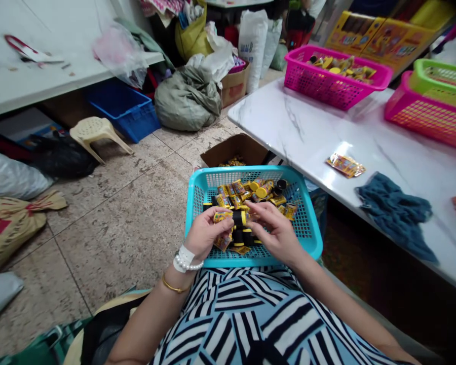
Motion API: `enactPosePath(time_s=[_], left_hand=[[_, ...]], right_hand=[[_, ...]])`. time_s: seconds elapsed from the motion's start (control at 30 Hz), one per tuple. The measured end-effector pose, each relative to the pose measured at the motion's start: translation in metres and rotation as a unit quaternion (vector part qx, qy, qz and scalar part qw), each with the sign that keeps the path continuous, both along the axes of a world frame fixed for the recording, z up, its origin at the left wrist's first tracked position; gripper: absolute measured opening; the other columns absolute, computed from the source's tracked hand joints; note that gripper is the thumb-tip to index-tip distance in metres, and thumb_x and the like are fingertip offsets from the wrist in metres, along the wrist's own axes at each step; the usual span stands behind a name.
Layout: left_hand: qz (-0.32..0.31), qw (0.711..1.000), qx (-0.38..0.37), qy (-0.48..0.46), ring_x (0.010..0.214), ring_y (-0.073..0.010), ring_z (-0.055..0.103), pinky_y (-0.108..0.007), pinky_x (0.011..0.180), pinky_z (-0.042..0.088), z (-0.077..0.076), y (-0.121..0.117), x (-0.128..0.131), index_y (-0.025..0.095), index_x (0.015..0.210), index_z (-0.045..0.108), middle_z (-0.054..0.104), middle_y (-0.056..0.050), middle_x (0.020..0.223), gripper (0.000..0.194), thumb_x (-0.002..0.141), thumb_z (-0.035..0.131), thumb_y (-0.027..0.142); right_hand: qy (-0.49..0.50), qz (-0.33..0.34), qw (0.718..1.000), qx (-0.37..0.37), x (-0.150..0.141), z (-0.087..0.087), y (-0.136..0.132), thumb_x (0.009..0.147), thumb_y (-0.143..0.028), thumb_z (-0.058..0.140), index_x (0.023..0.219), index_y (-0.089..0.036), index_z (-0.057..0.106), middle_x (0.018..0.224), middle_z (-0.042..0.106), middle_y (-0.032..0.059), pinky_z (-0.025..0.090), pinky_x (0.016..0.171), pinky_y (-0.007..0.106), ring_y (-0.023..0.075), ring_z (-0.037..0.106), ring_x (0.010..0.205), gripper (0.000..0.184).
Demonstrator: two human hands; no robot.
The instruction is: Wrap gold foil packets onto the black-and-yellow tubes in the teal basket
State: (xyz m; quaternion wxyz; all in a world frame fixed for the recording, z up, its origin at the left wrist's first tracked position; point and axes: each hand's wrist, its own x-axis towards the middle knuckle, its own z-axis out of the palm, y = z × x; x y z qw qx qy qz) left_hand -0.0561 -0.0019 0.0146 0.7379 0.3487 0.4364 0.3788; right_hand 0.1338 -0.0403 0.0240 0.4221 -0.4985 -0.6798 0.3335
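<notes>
My left hand [205, 230] is closed around a small black tub [238, 218] with a yellow end, together with a printed yellow label [222, 217]. My right hand [275, 233] is beside the tub's yellow end, its thumb and fingers apart; whether the fingertips touch it I cannot tell. Both hands are over a turquoise plastic basket [314, 228] at my lap. Inside lie several labelled yellow tubs [264, 189], plain black tubs under my hands, and loose printed labels [240, 250].
An open cardboard box [247, 147] stands behind the basket. On the marble-patterned table [296, 121] at right are a pink basket [327, 86] of tubs, stacked baskets [437, 109], labels [345, 165] and a blue cloth [395, 210]. Sacks [188, 96] and a stool [95, 131] occupy the floor.
</notes>
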Motion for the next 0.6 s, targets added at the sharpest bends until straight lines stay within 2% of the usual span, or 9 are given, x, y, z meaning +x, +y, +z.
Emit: enactPosePath(time_s=[0.07,0.13,0.23,0.3,0.37,0.47,0.53,0.6], left_hand=[[-0.009,1.000,0.012,0.010,0.058,-0.0071,0.056,-0.019,0.056,0.045,0.000,0.004,0.001,0.013,0.093,0.066,0.066,0.000,0.073,0.043,0.063,0.089,0.033],[-0.022,1.000,0.015,0.008,0.058,-0.0069,0.056,-0.019,0.057,0.045,0.001,0.007,0.005,0.013,0.092,0.065,0.066,0.001,0.073,0.043,0.063,0.089,0.034],[-0.037,0.999,0.011,0.002,0.057,-0.0067,0.055,-0.020,0.057,0.044,0.001,0.010,0.013,0.014,0.093,0.065,0.065,0.002,0.071,0.043,0.064,0.088,0.037],[-0.050,0.998,0.030,0.021,0.059,-0.0076,0.056,-0.021,0.059,0.045,0.002,0.012,0.020,0.014,0.093,0.067,0.066,0.001,0.074,0.042,0.065,0.087,0.038],[-0.061,0.993,0.076,0.068,0.068,-0.0100,0.059,-0.023,0.067,0.048,0.003,0.015,0.026,0.013,0.093,0.070,0.069,-0.002,0.080,0.040,0.065,0.087,0.037],[-0.081,0.981,0.134,0.112,0.082,-0.0140,0.064,-0.026,0.078,0.050,0.005,0.020,0.034,0.013,0.095,0.073,0.072,-0.006,0.094,0.039,0.068,0.084,0.038],[-0.104,0.984,0.117,0.087,0.079,-0.0148,0.065,-0.026,0.072,0.051,0.005,0.024,0.034,0.015,0.110,0.070,0.072,-0.007,0.097,0.048,0.072,0.081,0.043],[-0.113,0.990,0.063,0.047,0.069,-0.0139,0.066,-0.024,0.060,0.050,0.003,0.026,0.031,0.017,0.122,0.062,0.071,-0.006,0.091,0.059,0.076,0.075,0.051]], right_hand=[[-0.004,-0.022,1.000,0.022,0.006,-0.002,0.001,0.092,-0.017,0.055,0.134,-0.029,0.060,0.104,0.063,0.0062,0.056,0.083,0.034,0.0174,0.063,0.092,0.044],[0.007,-0.026,0.999,0.029,0.011,-0.003,0.001,0.091,-0.016,0.057,0.130,-0.029,0.063,0.112,0.063,0.0073,0.055,0.089,0.036,0.0195,0.063,0.102,0.041],[0.045,-0.025,0.999,0.015,0.015,-0.005,0.001,0.089,-0.019,0.062,0.128,-0.029,0.065,0.124,0.061,0.0092,0.058,0.085,0.034,0.0219,0.063,0.111,0.041],[0.032,-0.029,0.999,0.030,0.015,-0.005,0.001,0.087,-0.020,0.067,0.125,-0.029,0.067,0.115,0.066,0.0080,0.060,0.080,0.033,0.0206,0.066,0.102,0.039],[-0.008,-0.043,0.996,0.076,0.013,-0.006,0.002,0.087,-0.019,0.067,0.122,-0.029,0.069,0.104,0.070,0.0065,0.059,0.078,0.032,0.0186,0.068,0.093,0.036],[-0.057,-0.066,0.986,0.141,0.014,-0.005,0.006,0.087,-0.016,0.067,0.124,-0.028,0.069,0.101,0.070,0.0068,0.058,0.078,0.032,0.0177,0.069,0.089,0.038],[-0.076,-0.075,0.982,0.157,0.018,-0.004,0.009,0.086,-0.016,0.069,0.123,-0.028,0.069,0.103,0.069,0.0071,0.058,0.078,0.032,0.0176,0.069,0.089,0.039],[-0.085,-0.075,0.980,0.162,0.024,-0.004,0.010,0.084,-0.016,0.070,0.123,-0.028,0.069,0.105,0.069,0.0070,0.058,0.082,0.033,0.0182,0.069,0.092,0.040]])
